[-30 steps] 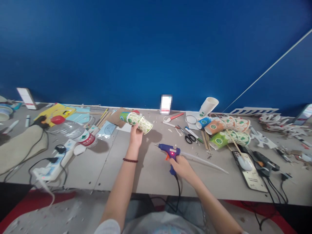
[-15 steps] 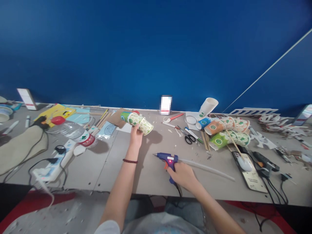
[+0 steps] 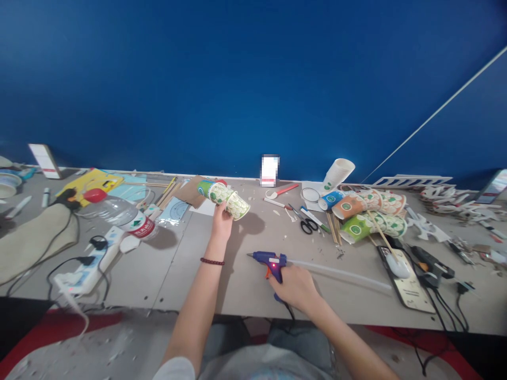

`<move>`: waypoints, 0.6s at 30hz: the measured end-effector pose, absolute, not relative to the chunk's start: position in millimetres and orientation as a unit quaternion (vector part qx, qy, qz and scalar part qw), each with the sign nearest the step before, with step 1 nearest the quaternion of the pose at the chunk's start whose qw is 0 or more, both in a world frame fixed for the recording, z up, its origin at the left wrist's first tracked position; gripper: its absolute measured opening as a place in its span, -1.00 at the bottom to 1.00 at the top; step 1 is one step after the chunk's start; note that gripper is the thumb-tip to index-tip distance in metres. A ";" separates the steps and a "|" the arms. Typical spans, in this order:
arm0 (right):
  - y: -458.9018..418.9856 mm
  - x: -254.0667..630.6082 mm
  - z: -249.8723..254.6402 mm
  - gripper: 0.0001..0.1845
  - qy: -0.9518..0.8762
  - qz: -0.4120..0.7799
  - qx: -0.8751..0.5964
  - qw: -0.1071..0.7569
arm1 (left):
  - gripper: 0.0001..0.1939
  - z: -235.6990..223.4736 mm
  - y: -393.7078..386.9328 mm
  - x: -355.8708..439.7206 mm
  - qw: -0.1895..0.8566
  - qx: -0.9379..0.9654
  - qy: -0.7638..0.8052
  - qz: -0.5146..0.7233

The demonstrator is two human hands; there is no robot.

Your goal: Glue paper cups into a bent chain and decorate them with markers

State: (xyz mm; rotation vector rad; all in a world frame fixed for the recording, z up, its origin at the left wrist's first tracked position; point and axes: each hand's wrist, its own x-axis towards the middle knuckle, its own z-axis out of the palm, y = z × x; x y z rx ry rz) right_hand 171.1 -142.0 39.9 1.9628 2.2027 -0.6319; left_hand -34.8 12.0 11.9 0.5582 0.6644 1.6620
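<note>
My left hand [image 3: 222, 220] is closed around a tilted row of green-and-white paper cups [image 3: 236, 206], joined end to end, held above the table. A dark red bead bracelet [image 3: 213, 262] circles that wrist. My right hand [image 3: 295, 287] grips the handle of a blue glue gun [image 3: 269, 258] with an orange trigger and a lit red light. Its nozzle points left, and a long pale glue stick [image 3: 340, 273] sticks out of its back. The gun is below and to the right of the cups, apart from them.
Black-handled scissors [image 3: 309, 226], pens and wooden sticks lie past the gun. Orange and green joined cups [image 3: 356, 227] lie at right, near a phone [image 3: 414, 293] and a second glue gun [image 3: 431, 264]. On the left are a water bottle [image 3: 122, 214] and a power strip [image 3: 95, 264].
The glue gun in my right hand has shifted slightly left, and its glue stick now reaches a little farther right. My left hand and the cups have hardly moved.
</note>
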 end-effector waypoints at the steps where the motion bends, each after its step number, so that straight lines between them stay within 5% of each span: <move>1: -142.3 171.6 40.1 -0.51 0.727 -0.213 0.650 0.062 | -0.52 11.5 12.1 -34.9 0.593 0.240 0.285 0.714; 12: -148.9 174.1 38.5 -0.53 0.729 -0.211 0.647 0.077 | -0.47 12.3 11.5 -32.7 0.593 0.243 0.298 0.707; 18: -128.9 184.8 47.2 -0.51 0.728 -0.185 0.660 0.004 | -0.46 14.6 10.9 -32.5 0.604 0.236 0.302 0.698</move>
